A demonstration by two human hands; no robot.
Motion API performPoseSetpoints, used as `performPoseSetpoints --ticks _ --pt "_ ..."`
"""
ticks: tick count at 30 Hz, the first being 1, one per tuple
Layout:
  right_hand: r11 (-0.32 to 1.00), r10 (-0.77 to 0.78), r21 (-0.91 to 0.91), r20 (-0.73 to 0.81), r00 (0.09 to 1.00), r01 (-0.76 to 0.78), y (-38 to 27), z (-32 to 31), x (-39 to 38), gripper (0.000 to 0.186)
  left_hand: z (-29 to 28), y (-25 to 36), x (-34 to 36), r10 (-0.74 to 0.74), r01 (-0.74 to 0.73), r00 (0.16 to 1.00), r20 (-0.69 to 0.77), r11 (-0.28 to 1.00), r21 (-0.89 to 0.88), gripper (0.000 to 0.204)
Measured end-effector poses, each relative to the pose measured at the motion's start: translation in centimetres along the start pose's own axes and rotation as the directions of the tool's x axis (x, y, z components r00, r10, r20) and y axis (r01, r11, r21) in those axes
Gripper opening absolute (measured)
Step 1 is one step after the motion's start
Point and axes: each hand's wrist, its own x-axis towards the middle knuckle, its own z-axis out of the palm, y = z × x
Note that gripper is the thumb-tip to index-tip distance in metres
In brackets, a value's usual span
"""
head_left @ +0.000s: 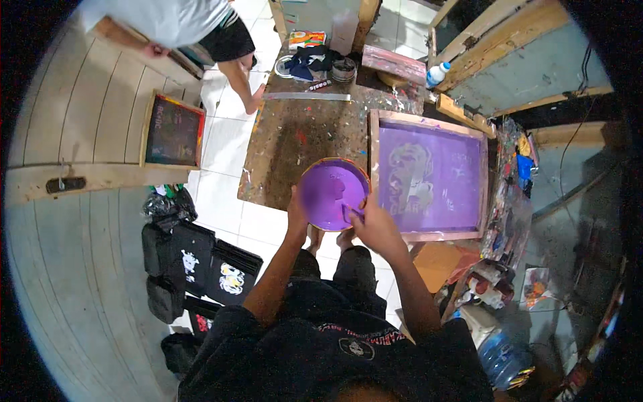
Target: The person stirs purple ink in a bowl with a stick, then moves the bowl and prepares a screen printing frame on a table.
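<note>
A round tub (305,179) of purple ink is held up in front of me, off the near edge of the worktable. My left hand (297,213) grips its left side, fingers wrapped around the outer wall. The fingers of my right hand (374,222) are closed at the tub's right rim, on a small purple-coated tool (347,213) that reaches into the ink. Its exact kind cannot be made out. Just right of the tub lies a wood-framed printing screen (375,157), its mesh tinted purple around a pale figure design.
The stained worktable (274,154) carries a metal strip (305,96), a dark cloth (311,62) and a tin (344,70). A white bottle (438,74) stands farther back. Black printed shirts (231,271) are stacked at left. Another person (231,40) is at the upper left.
</note>
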Motion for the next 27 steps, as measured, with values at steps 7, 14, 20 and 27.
performPoseSetpoints --ticks 7,14,20,27 --pt "0.833 0.019 -0.536 0.274 0.962 0.137 -2.3 -2.7 1.9 0.018 2.0 3.2 -3.2 0.034 -0.031 0.997 -0.063 0.998 0.051 0.061" --pt "0.825 -0.217 -0.487 0.194 0.957 0.286 -3.2 0.2 2.8 0.013 0.3 1.2 -2.1 0.112 -0.099 0.993 -0.048 0.973 0.209 0.061" --pt "0.711 -0.126 -0.634 0.313 0.941 0.306 -4.2 -1.8 3.8 0.014 0.5 3.2 -2.7 0.107 -0.108 0.991 -0.075 0.994 -0.001 0.062" --pt "0.740 -0.203 -0.548 0.371 0.906 0.390 -4.6 -1.7 4.4 0.012 1.1 5.3 -3.1 0.114 -0.114 0.990 -0.085 0.993 0.000 0.064"
